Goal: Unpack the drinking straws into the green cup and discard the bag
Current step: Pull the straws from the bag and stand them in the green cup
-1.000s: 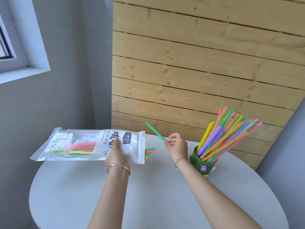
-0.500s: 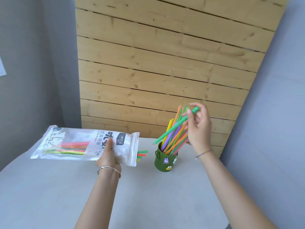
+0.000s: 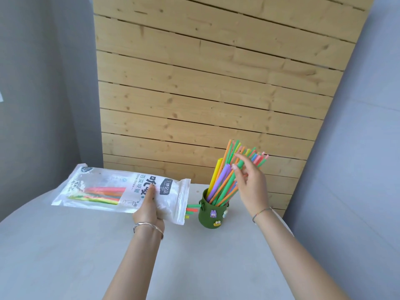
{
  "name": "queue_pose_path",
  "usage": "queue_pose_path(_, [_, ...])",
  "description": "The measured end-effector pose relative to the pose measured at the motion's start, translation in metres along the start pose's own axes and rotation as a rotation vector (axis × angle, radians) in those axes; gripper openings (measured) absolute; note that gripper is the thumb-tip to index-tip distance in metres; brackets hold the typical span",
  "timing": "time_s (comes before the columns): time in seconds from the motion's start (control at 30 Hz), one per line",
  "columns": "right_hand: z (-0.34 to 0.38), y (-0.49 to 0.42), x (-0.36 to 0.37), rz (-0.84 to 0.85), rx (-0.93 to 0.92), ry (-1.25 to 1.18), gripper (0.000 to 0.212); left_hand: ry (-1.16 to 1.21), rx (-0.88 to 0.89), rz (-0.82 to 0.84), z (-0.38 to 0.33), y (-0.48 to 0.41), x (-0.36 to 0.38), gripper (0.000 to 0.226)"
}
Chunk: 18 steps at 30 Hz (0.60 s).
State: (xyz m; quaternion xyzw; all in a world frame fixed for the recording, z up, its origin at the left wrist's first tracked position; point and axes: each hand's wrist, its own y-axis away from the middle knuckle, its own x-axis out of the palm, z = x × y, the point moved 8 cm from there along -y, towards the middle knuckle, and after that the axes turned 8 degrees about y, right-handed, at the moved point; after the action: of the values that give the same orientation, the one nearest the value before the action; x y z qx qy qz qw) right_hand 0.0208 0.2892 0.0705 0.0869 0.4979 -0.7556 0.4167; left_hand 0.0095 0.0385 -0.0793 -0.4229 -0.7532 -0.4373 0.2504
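Note:
The green cup, with small stickers on it, stands on the table and holds several coloured straws leaning to the right. My right hand is at the straws' upper ends, thumb and forefinger pinching a green straw whose lower end is inside the cup. My left hand grips the clear printed straw bag near its open end, held level just above the table left of the cup. Several straws remain inside the bag; a few ends poke out of its mouth toward the cup.
The round grey table stands against a wooden slat panel. Grey walls rise close on the left and on the right. The table's right edge curves close behind my right forearm.
My right hand has carried the green straw from the bag's mouth over to the cup and lowered its end in among the others. The left hand and bag have stayed put.

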Motion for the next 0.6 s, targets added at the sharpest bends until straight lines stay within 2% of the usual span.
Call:
queue_pose_path(0.2, [0.008, 0.013, 0.021, 0.099, -0.091, 0.163, 0.031, -0.009, 0.003, -0.009, 0.003, -0.002, 0.0, 0.028])
queue_pose_path(0.37, [0.013, 0.014, 0.023, 0.115, -0.062, 0.257, 0.045, -0.006, 0.008, -0.017, 0.002, -0.002, 0.0, 0.033])
queue_pose_path(0.43, [0.02, 0.016, 0.016, 0.053, -0.031, 0.277, 0.045, -0.009, 0.012, -0.016, 0.002, -0.003, 0.0, 0.034])
queue_pose_path(0.5, [0.029, 0.022, 0.003, -0.095, -0.007, 0.281, 0.037, -0.011, 0.011, -0.011, 0.002, -0.003, 0.0, 0.032])
queue_pose_path(0.6, [0.045, 0.041, -0.008, -0.321, -0.025, 0.093, 0.017, -0.009, 0.008, -0.006, 0.002, -0.001, 0.002, 0.03])
